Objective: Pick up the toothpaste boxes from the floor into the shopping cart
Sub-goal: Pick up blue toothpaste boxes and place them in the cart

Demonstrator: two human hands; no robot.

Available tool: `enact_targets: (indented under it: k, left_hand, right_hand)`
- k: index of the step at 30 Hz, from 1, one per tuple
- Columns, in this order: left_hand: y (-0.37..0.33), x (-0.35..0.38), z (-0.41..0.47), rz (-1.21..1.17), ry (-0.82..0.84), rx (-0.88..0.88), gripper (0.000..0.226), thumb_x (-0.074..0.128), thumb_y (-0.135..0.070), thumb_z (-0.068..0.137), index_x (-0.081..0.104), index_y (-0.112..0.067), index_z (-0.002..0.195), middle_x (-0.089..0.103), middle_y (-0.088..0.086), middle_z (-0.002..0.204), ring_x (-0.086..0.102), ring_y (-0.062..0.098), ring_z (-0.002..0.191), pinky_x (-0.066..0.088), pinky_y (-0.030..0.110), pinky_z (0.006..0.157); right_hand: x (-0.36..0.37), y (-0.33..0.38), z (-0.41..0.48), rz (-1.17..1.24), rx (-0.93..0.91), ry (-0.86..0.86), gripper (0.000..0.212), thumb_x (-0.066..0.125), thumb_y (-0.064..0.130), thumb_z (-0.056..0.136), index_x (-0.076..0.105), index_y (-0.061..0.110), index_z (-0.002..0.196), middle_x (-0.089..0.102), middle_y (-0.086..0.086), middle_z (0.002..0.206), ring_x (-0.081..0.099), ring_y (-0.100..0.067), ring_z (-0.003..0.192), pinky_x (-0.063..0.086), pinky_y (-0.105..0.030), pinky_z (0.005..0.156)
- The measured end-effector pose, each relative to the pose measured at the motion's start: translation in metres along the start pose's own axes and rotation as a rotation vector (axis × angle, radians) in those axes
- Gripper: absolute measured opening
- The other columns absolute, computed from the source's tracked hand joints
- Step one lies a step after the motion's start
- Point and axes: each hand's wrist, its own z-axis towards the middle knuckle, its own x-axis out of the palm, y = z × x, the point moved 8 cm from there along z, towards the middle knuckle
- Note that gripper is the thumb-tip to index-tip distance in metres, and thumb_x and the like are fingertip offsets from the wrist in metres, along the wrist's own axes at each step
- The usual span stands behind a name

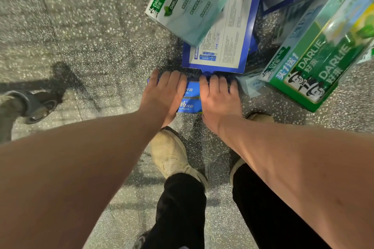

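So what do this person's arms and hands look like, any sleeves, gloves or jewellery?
The left forearm and right forearm are bare to the frame's edge, with no sleeve showing. The left hand and right hand wear no gloves, and no watch, bracelet or ring is visible. Below are black trousers and cream lace-up shoes.
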Motion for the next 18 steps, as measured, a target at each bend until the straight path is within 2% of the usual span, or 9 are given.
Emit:
enact_targets:
  k: [2,7,12,18]
  left_hand:
    - [-0.001,0.0,-0.002,-0.028,0.024,0.013,0.109,0.08,-0.042,0.074,0.011,-0.008,0.152,0.027,0.012,0.145,0.036,0.034,0.132,0.022,0.057,0.121]
    - [-0.002,0.002,-0.007,-0.021,0.02,0.039,0.115,0.078,-0.06,0.072,0.012,-0.011,0.152,0.028,0.013,0.143,0.038,0.034,0.126,0.034,0.052,0.111]
    - [-0.002,0.008,-0.005,-0.005,0.021,0.042,0.114,0.082,-0.048,0.07,0.014,-0.005,0.152,0.032,0.014,0.145,0.039,0.035,0.13,0.028,0.057,0.116]
    - [-0.004,0.0,-0.009,-0.015,0.085,-0.008,0.106,0.079,-0.042,0.077,0.011,-0.006,0.15,0.035,0.011,0.144,0.041,0.031,0.128,0.033,0.052,0.108]
  right_hand:
    - [0.003,0.0,-0.001,-0.005,0.003,-0.014,0.088,0.063,0.022,0.085,0.013,0.009,0.156,0.034,-0.022,0.149,0.036,-0.04,0.136,0.021,-0.062,0.118]
    - [0.007,0.004,0.002,-0.045,-0.01,-0.022,0.105,0.078,0.035,0.073,0.017,0.011,0.155,0.04,-0.018,0.143,0.042,-0.036,0.128,0.027,-0.061,0.112]
    - [0.005,0.006,0.005,-0.054,-0.014,-0.023,0.096,0.073,0.019,0.071,0.021,0.011,0.151,0.043,-0.017,0.137,0.043,-0.036,0.123,0.029,-0.062,0.11]
    - [-0.008,0.004,0.003,-0.044,-0.095,0.007,0.098,0.081,0.035,0.069,0.022,0.01,0.143,0.042,-0.011,0.129,0.043,-0.032,0.116,0.033,-0.049,0.106]
